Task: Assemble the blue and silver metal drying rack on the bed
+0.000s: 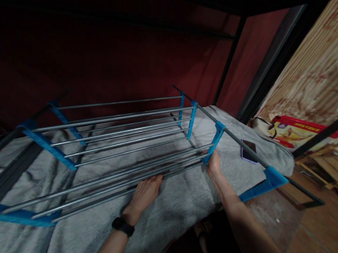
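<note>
The rack (122,143), a frame of grey metal rods joined by blue plastic brackets, lies on its side across a grey blanket (177,206) spread over a raised surface. The left hand (145,191) rests palm-down with fingers extended on the nearest group of rods (108,185), pressing them flat rather than gripping; a black wristband (122,226) sits on that wrist. The right hand (213,163) is at the near blue bracket (214,142), where the rod ends meet a long grey side pole (237,139); its fingers appear closed around the bracket's lower end, though the exact grip is partly hidden. The step in hand appears to be seating or aligning the rod ends in this bracket. The next move likely calls for steady downward pressure from the left hand while the right pushes or adjusts the bracket along the rod axis, keeping the rods parallel so none slips out. A phone (248,151) lies on the blanket just beyond the pole, well clear of both hands. A red printed bag (293,131) lies further right.
</note>
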Available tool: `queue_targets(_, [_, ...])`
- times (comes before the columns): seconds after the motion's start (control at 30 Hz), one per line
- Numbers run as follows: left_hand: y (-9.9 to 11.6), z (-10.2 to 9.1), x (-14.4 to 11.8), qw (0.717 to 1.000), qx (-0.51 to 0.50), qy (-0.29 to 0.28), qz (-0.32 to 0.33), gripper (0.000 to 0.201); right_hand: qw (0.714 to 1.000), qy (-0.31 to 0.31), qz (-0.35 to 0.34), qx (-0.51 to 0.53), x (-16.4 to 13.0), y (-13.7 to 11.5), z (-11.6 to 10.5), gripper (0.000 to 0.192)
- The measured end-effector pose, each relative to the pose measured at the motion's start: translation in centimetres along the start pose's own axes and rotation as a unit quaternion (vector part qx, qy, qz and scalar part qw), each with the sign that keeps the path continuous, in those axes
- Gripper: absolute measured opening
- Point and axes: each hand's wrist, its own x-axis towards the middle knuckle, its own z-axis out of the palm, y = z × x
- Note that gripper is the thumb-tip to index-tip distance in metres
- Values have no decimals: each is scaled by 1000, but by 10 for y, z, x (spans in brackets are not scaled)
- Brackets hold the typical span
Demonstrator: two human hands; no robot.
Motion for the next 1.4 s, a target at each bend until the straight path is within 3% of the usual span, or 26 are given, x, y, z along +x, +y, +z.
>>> queue_targets(0.6, [-1,1,1,1000,-7,-9,5,36,999,-24,-44,12,1,7,-2,29])
queue_targets(1.0, [-1,3,-4,998,52,25,-38,31,996,-76,-44,1,0,7,-4,45])
queue_targets(1.4, [-3,3,-3,998,61,23,-14,35,997,-58,-42,5,-1,9,-4,35])
